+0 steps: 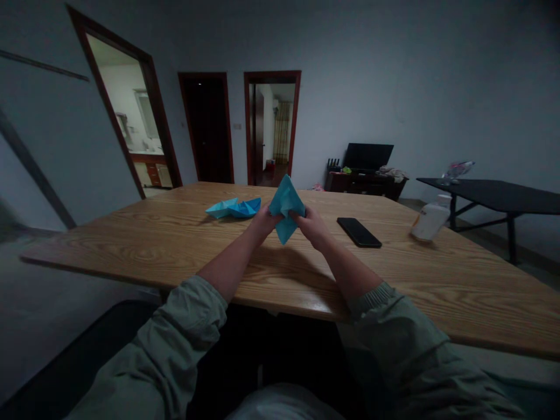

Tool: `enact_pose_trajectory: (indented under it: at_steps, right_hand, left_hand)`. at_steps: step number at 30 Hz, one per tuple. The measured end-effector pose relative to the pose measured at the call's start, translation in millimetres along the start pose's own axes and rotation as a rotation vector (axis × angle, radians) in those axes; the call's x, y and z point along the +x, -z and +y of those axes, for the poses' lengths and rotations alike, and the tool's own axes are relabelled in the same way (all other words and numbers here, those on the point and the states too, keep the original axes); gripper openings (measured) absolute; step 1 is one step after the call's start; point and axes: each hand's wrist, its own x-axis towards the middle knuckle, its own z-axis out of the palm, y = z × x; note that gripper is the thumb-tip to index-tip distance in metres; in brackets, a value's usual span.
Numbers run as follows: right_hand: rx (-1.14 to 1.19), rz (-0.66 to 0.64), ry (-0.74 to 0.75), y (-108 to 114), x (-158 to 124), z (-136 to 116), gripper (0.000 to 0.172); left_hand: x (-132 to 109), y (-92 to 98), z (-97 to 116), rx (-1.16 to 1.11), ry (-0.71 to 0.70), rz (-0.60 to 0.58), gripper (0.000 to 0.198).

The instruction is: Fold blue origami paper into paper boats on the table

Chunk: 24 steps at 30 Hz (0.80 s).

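Observation:
My left hand [263, 220] and my right hand [310, 227] meet above the wooden table [131, 245], pinching a folded sheet of light blue origami paper [286, 204] between them. The sheet stands up in a rough diamond, its points above and below my fingers. To the left of my left hand, a finished blue paper boat [234, 207] lies on the tabletop, not touching either hand. A black smartphone [359, 231] lies face down or dark to the right of my right hand.
A white plastic bottle [431, 219] lies at the table's right side. Beyond the table stand a black side table [494, 195], a low dark cabinet [365, 184] with a monitor, and several doorways. The table's near edge runs below my forearms.

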Motion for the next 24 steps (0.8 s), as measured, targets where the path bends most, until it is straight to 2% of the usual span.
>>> enact_pose_trajectory:
  at_steps: [3,7,14,19,24]
  right_hand:
    - [-0.126,0.036,-0.001,-1.5,-0.3,-2.2,0.029]
    - [-0.252,0.075,-0.002,-4.3,0.4,-3.8,0.024]
    - [0.001,0.069,0.046,-8.6,3.2,-2.7,0.028]
    - [0.210,0.024,-0.057,-7.1,4.6,3.0,0.030]
    - [0.135,0.041,-0.009,-8.0,2.9,-1.1,0.033]
  left_hand:
    - [2.5,0.3,-0.7,0.144,-0.042,0.067,0.028]
    - [3.4,-2.2,0.1,0.259,-0.024,0.148,0.026]
    - [3.9,-5.2,2.2,0.214,-0.034,0.143,0.023]
    - [3.7,-4.9,1.3,0.212,-0.066,0.165,0.023]
    - [3.1,-5.5,0.4,0.156,-0.032,0.150,0.026]
